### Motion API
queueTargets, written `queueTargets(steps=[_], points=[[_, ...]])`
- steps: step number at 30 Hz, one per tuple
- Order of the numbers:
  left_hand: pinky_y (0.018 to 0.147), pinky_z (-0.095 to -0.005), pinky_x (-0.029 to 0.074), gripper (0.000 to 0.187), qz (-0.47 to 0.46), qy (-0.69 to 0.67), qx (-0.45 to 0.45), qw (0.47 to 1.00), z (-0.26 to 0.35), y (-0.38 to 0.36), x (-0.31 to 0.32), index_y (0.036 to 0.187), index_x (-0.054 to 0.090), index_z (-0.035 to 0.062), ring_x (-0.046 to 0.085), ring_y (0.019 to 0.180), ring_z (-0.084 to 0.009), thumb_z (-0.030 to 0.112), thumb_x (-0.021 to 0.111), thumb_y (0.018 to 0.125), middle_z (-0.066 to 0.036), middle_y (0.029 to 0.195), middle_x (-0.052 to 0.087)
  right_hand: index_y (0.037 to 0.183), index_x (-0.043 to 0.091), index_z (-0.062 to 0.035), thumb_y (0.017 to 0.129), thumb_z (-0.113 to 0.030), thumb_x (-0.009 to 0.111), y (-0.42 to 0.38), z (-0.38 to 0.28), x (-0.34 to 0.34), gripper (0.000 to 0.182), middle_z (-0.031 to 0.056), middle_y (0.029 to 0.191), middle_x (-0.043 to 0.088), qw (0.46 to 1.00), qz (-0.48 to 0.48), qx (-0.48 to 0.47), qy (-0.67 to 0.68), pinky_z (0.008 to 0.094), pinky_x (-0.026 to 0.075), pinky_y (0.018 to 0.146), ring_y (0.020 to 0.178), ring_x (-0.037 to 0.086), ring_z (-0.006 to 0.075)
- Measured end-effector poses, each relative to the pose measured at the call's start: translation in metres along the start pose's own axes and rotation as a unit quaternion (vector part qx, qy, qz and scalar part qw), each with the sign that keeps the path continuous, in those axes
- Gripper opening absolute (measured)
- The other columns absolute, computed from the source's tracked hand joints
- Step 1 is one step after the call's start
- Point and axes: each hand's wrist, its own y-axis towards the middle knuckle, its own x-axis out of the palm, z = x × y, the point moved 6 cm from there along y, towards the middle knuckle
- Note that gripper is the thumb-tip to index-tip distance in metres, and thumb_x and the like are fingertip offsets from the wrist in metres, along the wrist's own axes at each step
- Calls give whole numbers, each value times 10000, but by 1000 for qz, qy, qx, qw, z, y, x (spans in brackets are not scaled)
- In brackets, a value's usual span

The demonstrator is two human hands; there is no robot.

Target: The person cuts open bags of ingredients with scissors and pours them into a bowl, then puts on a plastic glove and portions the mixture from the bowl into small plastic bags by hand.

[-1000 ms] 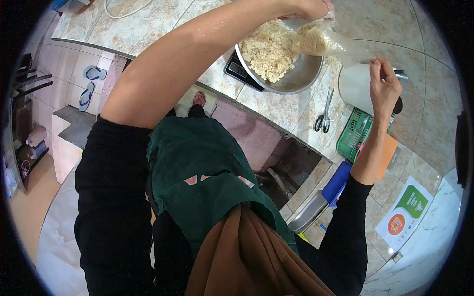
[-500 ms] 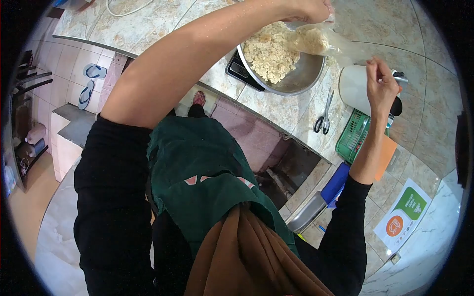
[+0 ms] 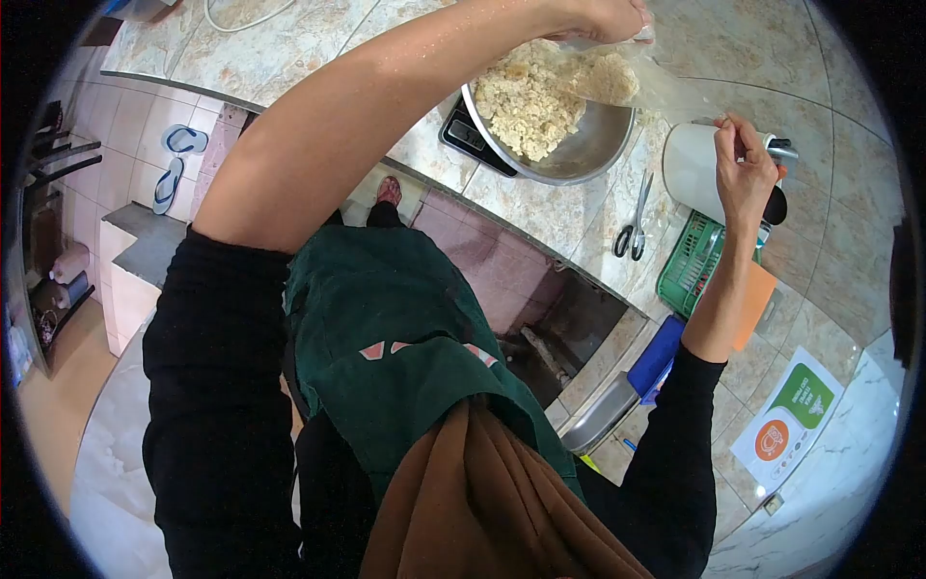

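Observation:
A clear plastic bag (image 3: 666, 95) with pale crumbly food in its left part stretches between my hands, over the right side of a metal bowl (image 3: 608, 145). My left hand (image 3: 617, 19), at the top edge of the view, is closed on the bag's end near the bowl. My right hand (image 3: 743, 164) pinches the other end of the bag beside a white container. More of the pale crumbly food (image 3: 529, 106) lies in the bowl, mostly on its left side. The bowl rests on a black kitchen scale (image 3: 471, 138).
Scissors (image 3: 635, 217) lie right of the bowl. Near my right forearm are a white container (image 3: 690, 169), a green basket (image 3: 687, 261), an orange board (image 3: 755, 304) and a blue item (image 3: 656, 357). A printed sheet (image 3: 789, 418) lies lower right. The counter edge (image 3: 502, 229) runs diagonally.
The bag and the food in it have shifted very slightly. Both hands keep their hold with almost no movement.

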Motion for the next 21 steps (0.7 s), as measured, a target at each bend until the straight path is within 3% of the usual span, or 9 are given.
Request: queueTargets(steps=[5,8,11,14,17,21], points=[[557,-377,439,224,11,5,-27,1000,6,-6,0,690,659,36,536,574,-190,111,492,822,-115,640,610,950,673,-10,874,-119,612,-6,-5,5,146,32,699,625,999,-24,-14,-37,208,439,595,635,528,51],[597,-378,463,217,28,32,14,999,3,-1,-1,712,667,29,581,624,-215,124,506,822,-132,685,640,950,670,-6,876,-125,612,-3,0,-1,151,29,695,622,1000,-7,5,-16,216,439,584,620,513,56],[651,-382,484,219,46,2,-44,998,7,-5,-2,762,689,26,622,703,-248,140,513,822,-162,756,667,957,673,-10,879,-128,612,-5,-3,-5,154,27,706,633,1000,8,8,-19,215,444,588,626,521,55],[671,-386,490,232,19,49,-27,998,17,-8,-3,819,703,20,634,747,-264,162,519,836,-185,810,674,963,676,-13,882,-125,609,-6,-1,3,154,24,725,649,999,-43,-21,-23,208,450,601,642,537,52],[686,-387,492,250,28,2,-12,1000,9,-3,1,857,706,13,642,764,-276,191,531,855,-197,834,676,964,676,-9,882,-116,604,-4,6,-3,153,23,733,655,1000,1,12,13,207,452,603,646,542,50],[700,-381,492,264,33,8,-44,998,20,-11,-2,875,701,-7,646,778,-278,212,553,862,-205,844,676,970,678,-10,886,-113,597,-6,6,-3,156,28,732,658,1000,-10,10,-17,203,449,603,647,536,40]])
